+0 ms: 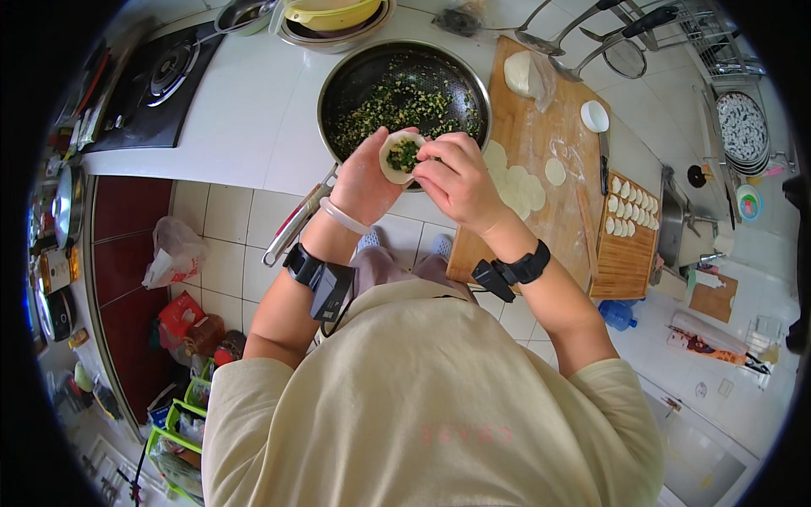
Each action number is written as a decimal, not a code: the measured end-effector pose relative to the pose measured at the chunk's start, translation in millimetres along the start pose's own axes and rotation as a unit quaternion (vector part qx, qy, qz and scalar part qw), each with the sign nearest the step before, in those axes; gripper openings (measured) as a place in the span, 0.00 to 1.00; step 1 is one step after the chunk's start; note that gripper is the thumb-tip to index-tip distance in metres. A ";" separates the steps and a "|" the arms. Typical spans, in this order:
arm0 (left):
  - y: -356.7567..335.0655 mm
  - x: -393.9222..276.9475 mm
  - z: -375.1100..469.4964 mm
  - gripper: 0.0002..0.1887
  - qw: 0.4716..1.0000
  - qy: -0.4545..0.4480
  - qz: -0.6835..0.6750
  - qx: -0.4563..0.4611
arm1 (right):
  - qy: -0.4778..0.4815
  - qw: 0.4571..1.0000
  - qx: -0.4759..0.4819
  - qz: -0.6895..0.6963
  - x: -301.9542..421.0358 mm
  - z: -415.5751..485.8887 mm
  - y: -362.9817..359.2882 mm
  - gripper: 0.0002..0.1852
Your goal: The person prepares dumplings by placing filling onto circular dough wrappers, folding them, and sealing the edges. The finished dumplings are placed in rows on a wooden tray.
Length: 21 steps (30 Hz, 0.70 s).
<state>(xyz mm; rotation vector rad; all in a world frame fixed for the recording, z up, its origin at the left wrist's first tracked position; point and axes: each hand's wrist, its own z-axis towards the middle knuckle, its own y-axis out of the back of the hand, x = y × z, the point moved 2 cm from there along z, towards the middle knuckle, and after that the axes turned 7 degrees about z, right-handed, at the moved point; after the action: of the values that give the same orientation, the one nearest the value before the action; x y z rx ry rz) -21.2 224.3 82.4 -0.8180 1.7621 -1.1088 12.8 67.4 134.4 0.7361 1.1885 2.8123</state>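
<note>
Over the near rim of a wide black wok (405, 70), my left hand (367, 174) cradles a round dough wrapper (396, 176) with green and yellow chopped filling (402, 155) on it. My right hand (459, 180) pinches the wrapper's right edge with thumb and fingers. More of the same filling lies spread in the wok. To the right, several flat dough wrappers (519, 190) overlap on a wooden board (469, 253), with a single wrapper (555, 172) apart from them. Rows of folded dumplings (624, 209) rest on a bamboo tray (621, 266).
The wok's handle (298, 222) juts toward me on the left. A rolling pin (587, 231), a knife (604, 165), a white bowl (594, 116) and a dough lump (523, 74) are on the board. A gas stove (158, 82) lies far left, a sink (673, 218) right.
</note>
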 end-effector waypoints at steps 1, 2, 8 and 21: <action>-5.1 1.4 -2.0 0.25 0.999 -0.005 0.033 -0.028 | -0.012 1.000 -0.016 0.024 0.0 0.1 1.7 0.08; -12.3 4.3 -5.0 0.25 0.996 -0.010 0.067 -0.055 | -0.024 0.998 -0.031 0.049 0.3 0.2 3.6 0.07; -33.3 7.2 -20.4 0.25 0.944 -0.060 0.321 -0.048 | -0.176 0.973 -0.057 0.140 4.7 -1.5 9.8 0.04; -37.8 10.8 -21.4 0.21 0.853 -0.136 0.504 0.000 | -0.234 0.952 -0.131 0.152 11.1 0.4 13.8 0.04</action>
<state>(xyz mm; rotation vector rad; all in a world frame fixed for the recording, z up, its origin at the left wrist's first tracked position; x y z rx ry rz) -42.2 207.8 118.3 0.0366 1.5873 -0.2577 5.6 59.8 148.6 1.5540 0.6586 2.6882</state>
